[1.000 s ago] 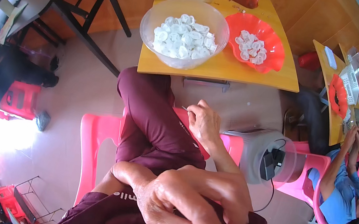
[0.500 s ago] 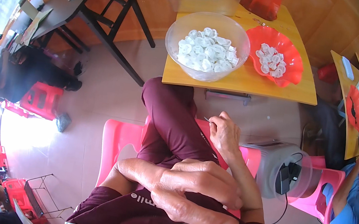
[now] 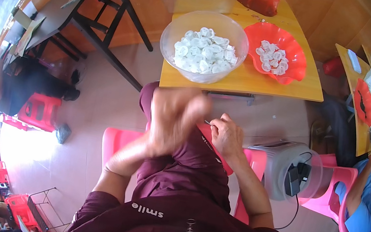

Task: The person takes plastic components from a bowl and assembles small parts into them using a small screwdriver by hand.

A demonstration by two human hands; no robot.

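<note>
Left hand (image 3: 172,122) has swung forward from against the chest, half a second ago, to above the thigh of the maroon trousers (image 3: 179,156); motion blurs it, so I cannot tell whether its fingers are apart or together. Right hand (image 3: 227,137) has its thumb and fingertips pinched on a slim tool (image 3: 207,122), thin, straight and greyish, with one short end showing, pointing left toward the blurred fingers; whether they touch it is unclear. Just beyond both sets of fingers, the front edge of a yellow table (image 3: 185,83) lies between them and two bowls. Ahead of the left fingers stands a large clear bowl (image 3: 167,52) heaped with small whitish, translucent pieces (image 3: 205,51); ahead and right of the right fingers, a wavy-rimmed red bowl (image 3: 296,60) holds fewer similar pieces (image 3: 272,58). Right of the right fingers, a black power adapter (image 3: 292,180) sits on a clear plastic tub (image 3: 273,176).
</note>
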